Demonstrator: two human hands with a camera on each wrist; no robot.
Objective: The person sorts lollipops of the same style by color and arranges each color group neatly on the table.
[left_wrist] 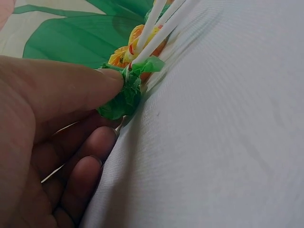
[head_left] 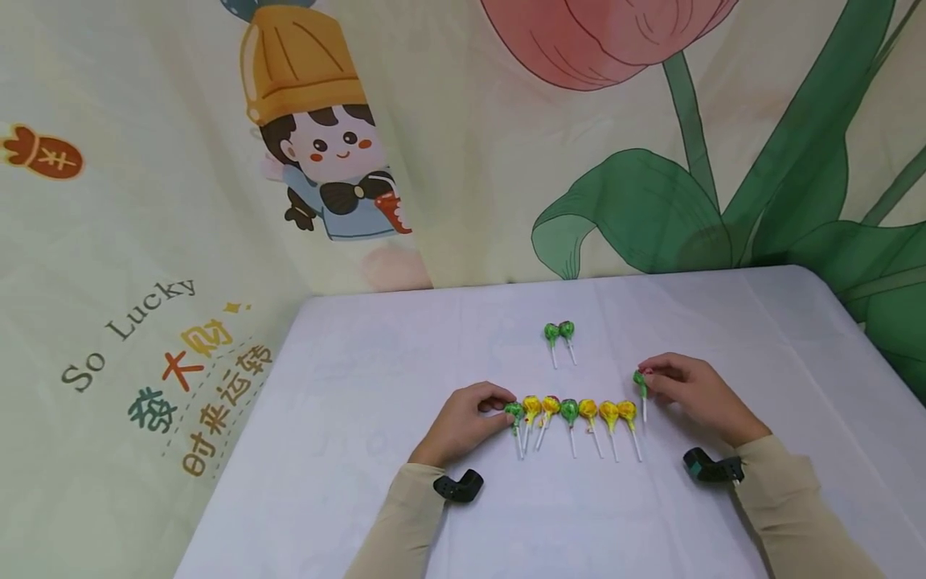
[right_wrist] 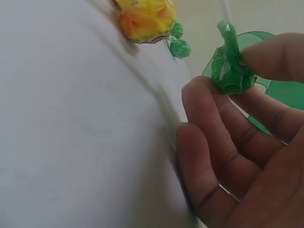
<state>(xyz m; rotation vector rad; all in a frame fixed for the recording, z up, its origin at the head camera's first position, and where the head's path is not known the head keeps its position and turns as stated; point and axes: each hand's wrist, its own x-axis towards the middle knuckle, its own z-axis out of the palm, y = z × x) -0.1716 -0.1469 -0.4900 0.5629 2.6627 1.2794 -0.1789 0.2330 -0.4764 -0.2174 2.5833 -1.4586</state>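
Several lollipops in yellow and green wrappers lie in a row on the white cloth, their white sticks toward the person. At the row's left end my left hand [head_left: 470, 420] pinches a green lollipop [left_wrist: 121, 95] by its wrapped head, between thumb and fingers. A yellow lollipop [left_wrist: 135, 45] lies right beside it. Past the right end of the row, my right hand [head_left: 690, 394] pinches another green lollipop [right_wrist: 232, 66] by its head, stick pointing toward the person. The row's last yellow lollipop [head_left: 627, 412] is just left of that hand.
Two green lollipops [head_left: 559, 331] lie side by side behind the row. The white cloth [head_left: 362, 362] covers the table, whose back edge meets a printed curtain [head_left: 470, 161]. Dark wrist cameras [head_left: 459, 487] are strapped to both wrists.
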